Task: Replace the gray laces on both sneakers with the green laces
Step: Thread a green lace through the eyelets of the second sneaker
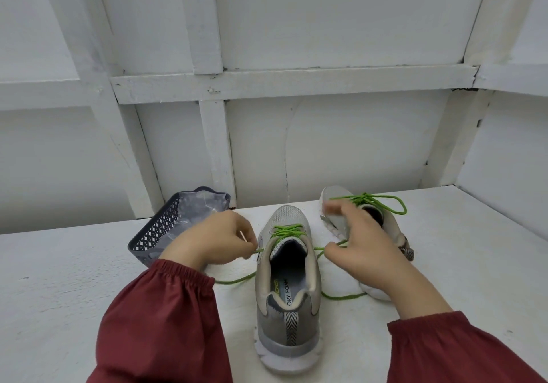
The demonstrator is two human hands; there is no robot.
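Item 1: near sneaker [287, 302], grey mesh and suede, ridged white sole, upright at the centre of the surface [74, 279], heel at 6 o'clock. A round green lace [286, 231] crosses its upper eyelets.
Item 2: my left grip [219, 236], at 9 o'clock, pinches one lace end.
Item 3: my right grip [364, 246], at 3 o'clock, has its thumb on the other strand and its fingers blurred; I cannot tell if it holds.
Item 4: second sneaker [393, 228], on its side at 1 o'clock, with looped green cord [382, 202].
Item 5: dark perforated plastic basket [154, 231], at 10 o'clock.
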